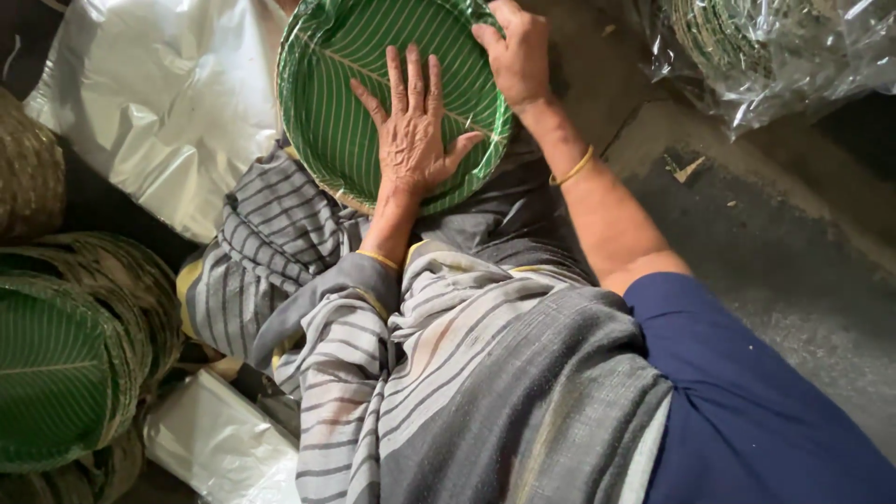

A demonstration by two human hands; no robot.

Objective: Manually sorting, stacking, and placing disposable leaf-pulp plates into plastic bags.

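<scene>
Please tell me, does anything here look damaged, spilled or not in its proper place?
Nothing clearly stands out. The left hand lies flat on the green leaf-pattern plate and the right hand grips its rim; the plate looks whole. Only a small scrap lies loose on the grey floor.

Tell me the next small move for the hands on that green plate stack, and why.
Probably slide the right hand further round the rim of the green leaf-pattern plates and draw them into the clear plastic sheet. The left hand lies flat on top, steadying them, while the right grips only the far edge, so the stack seems only half held.
</scene>
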